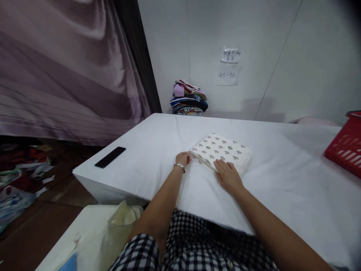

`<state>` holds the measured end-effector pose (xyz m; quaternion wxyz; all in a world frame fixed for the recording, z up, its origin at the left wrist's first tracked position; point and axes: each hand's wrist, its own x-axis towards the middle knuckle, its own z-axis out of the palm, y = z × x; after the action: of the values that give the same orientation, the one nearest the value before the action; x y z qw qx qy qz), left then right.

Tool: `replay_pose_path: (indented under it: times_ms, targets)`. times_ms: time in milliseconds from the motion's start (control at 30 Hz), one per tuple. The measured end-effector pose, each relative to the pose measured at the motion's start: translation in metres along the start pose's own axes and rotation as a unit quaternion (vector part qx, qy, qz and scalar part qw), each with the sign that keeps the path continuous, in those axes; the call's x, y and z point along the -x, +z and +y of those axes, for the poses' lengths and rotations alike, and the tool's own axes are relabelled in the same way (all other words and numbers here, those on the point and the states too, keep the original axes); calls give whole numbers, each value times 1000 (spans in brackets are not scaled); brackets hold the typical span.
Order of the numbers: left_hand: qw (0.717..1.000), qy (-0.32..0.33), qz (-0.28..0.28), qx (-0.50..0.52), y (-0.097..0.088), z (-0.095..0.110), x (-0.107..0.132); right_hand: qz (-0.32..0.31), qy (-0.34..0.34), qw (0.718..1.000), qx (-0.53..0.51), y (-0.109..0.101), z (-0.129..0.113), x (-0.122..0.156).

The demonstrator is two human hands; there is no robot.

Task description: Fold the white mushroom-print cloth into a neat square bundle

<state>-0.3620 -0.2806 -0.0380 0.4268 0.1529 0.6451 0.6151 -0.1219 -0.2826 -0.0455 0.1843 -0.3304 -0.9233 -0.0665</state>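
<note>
A folded white cloth with a grey tree print [222,149] lies on the white-covered table [282,180]. My left hand [183,158], a bracelet on its wrist, grips the cloth's near left corner with its fingers curled round the edge. My right hand [228,173] lies flat on the cloth's near edge, fingers stretched out and pressing down.
A black phone [110,157] lies near the table's left corner. A stack of folded clothes [188,98] sits at the far edge against the wall. A red basket [346,145] stands at the right. Scattered bags and scraps [17,177] litter the floor at left.
</note>
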Motion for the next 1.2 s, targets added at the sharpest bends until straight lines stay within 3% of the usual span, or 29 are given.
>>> replay_pose_path:
  times_ms: [167, 267, 367, 567, 767, 1200]
  targets:
    - [982, 114, 1, -148, -1, -10, 0, -5, 2, 1000, 7, 2, 1, 0]
    - [926, 220, 11, -307, 1, -13, -2, -4, 2, 1000, 11, 2, 0, 0]
    - [890, 265, 19, -371, 2, -11, -4, 2, 4, 1000, 10, 2, 0, 1]
    - [876, 255, -14, -409, 4, -5, -3, 13, 4, 1000, 11, 4, 0, 1]
    - [859, 257, -8, -443, 10, 0, 3, 19, 4, 1000, 8, 6, 0, 1]
    - [902, 222, 10, -371, 6, -4, -7, 23, 7, 1000, -16, 5, 2, 3]
